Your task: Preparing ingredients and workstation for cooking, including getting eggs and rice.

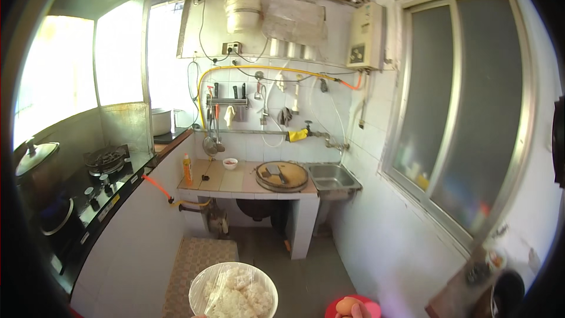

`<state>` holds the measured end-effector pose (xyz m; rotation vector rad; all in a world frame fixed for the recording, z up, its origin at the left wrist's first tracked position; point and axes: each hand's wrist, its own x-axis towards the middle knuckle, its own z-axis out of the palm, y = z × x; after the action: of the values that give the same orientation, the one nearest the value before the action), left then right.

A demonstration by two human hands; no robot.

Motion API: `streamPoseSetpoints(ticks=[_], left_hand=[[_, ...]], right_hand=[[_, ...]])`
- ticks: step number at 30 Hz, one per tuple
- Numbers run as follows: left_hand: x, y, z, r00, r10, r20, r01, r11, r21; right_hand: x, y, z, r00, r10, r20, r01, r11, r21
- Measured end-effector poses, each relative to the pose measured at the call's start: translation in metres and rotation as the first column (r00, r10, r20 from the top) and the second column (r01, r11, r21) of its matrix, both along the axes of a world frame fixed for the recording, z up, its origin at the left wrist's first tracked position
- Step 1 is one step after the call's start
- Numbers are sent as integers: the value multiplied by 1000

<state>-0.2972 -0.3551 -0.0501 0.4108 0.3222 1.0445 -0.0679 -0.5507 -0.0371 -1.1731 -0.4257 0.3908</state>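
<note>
A white bowl (193, 297) of cooked rice (240, 297), stretched over with clear plastic wrap, is before me at the bottom of the view. Only a fingertip of my left hand (201, 316) shows, at the bowl's near rim; the rest of that hand is cut off by the frame. To the right, my right hand (361, 312) has its fingers around a brown egg (347, 305). Part of what may be a second egg shows under the fingers. Beneath this hand appears a red round plastic object (332, 308), mostly cut off.
A tiled counter (240, 190) ahead carries a round wooden chopping board (265, 182) with a cleaver (277, 175), a small bowl (230, 164) and an orange bottle (187, 170). A metal sink (333, 179) adjoins it. Left stands a gas stove (108, 190) with a lidded pot (37, 163).
</note>
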Motion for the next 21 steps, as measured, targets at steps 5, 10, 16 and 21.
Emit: streamPoseSetpoints(ticks=[5,10,16,21], left_hand=[[66,98,6,997,24,-72,-23,999,27],[141,174,26,988,109,-107,-100,991,83],[220,278,-8,980,170,-100,-149,969,195],[287,349,-17,919,293,-262,-261,953,151]], right_hand=[[73,90,25,998,56,-27,-56,998,8],[156,180,10,993,103,-52,-105,994,-33],[267,282,15,970,236,-52,-237,972,-1],[355,391,7,941,339,-26,-339,940,-23]])
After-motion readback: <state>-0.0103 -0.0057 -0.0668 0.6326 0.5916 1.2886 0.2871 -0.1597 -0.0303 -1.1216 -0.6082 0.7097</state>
